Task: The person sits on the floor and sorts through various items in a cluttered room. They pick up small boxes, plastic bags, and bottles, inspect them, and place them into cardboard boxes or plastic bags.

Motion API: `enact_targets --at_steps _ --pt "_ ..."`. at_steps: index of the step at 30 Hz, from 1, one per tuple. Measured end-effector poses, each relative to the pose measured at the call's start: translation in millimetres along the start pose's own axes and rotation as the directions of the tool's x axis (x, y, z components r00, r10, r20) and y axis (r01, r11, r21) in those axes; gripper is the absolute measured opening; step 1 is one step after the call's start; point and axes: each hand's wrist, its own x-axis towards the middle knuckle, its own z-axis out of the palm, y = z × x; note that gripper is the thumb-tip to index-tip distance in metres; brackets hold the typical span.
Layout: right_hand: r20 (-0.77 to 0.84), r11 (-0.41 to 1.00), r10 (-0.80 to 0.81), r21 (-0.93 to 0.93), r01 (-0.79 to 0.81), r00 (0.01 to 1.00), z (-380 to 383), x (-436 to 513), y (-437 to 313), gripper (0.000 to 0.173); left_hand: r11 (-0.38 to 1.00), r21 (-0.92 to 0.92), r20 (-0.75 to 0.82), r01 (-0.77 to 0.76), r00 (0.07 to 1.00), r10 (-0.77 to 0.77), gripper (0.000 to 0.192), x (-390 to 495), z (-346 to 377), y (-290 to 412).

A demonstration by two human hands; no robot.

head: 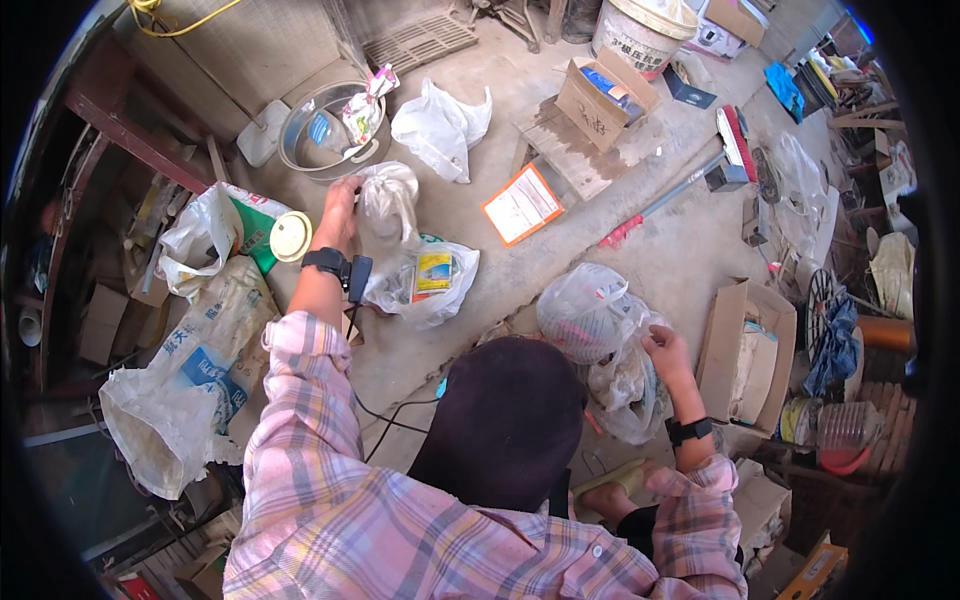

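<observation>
My left hand [341, 206] grips the side of a knotted, whitish plastic bag [388, 199], whose lower part is blurred. Just below it, an open white plastic bag [382, 289] holds a yellow and blue printed packet [433, 272]. My right hand [667, 354] has its fingers curled at the upper edge of a clear plastic bag [626, 390] with crumpled contents; whether it pinches the film I cannot tell. Against that bag rests a fuller, tied translucent bag [581, 311]. Both wrists wear black bands. A dark-capped head hides part of the floor between my arms.
A metal basin [292, 146] holding plastic waste stands ahead, beside a loose white bag [442, 127]. An orange-bordered sheet [523, 205] lies near a low wooden stool [547, 146] bearing a carton. To the right are a broom [735, 142] and an open cardboard box [712, 360]; sacks [225, 345] lie left.
</observation>
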Motion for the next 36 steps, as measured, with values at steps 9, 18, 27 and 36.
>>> enact_targets --at_steps 9,18,27,36 --pt "0.168 0.882 -0.378 0.363 0.300 0.910 -6 -11 -175 0.056 0.970 -0.221 0.379 0.103 0.925 -0.012 0.005 -104 94 64" --pt "-0.159 0.628 -0.778 -0.175 0.759 0.607 -37 -20 -249 0.123 0.977 -0.047 0.824 0.210 0.561 -0.080 0.014 -148 207 115" --pt "-0.220 0.695 -0.693 0.049 0.717 0.686 -131 -53 -202 0.102 0.978 0.157 0.949 0.138 0.253 -0.188 0.022 -221 330 162" --pt "-0.115 0.594 -0.313 0.751 0.289 0.943 -210 -100 -137 0.050 0.963 0.268 0.963 -0.028 0.039 -0.267 0.071 -295 383 184"
